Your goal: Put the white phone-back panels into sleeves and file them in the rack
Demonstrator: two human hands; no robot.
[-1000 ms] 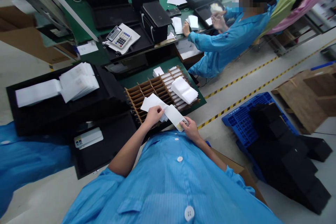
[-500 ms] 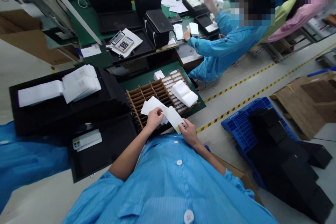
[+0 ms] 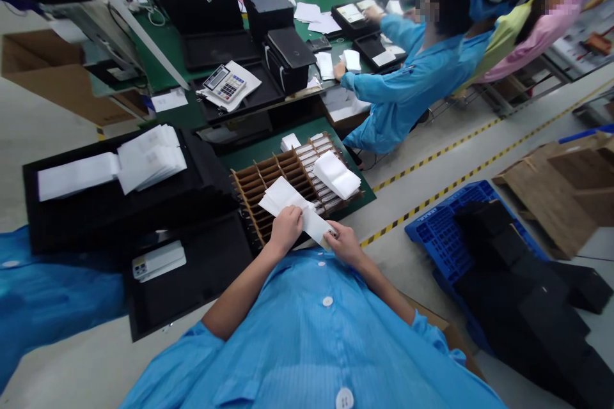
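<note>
My left hand (image 3: 286, 231) is closed on a small bundle of white sleeves (image 3: 283, 195) held just above the near edge of a brown cardboard divider box (image 3: 268, 174). My right hand (image 3: 342, 243) pinches the near end of a phone (image 3: 327, 234) that sits mostly inside one white sleeve stretched between both hands. Several slots at the box's right side hold wrapped phones, and a loose stack of white sleeves (image 3: 337, 175) lies on top of them.
A black tray (image 3: 100, 208) at left carries white sleeve stacks (image 3: 149, 158); a phone (image 3: 158, 260) lies on the lower black tray. A co-worker in blue (image 3: 407, 83) works at the green bench (image 3: 163, 45) beyond. A blue pallet (image 3: 444, 227) with black boxes and a wooden pallet (image 3: 561, 188) stand at right.
My two hands have drawn closer together, and less of the phone shows outside the white sleeve than before. The co-worker's arm has reached farther across the bench.
</note>
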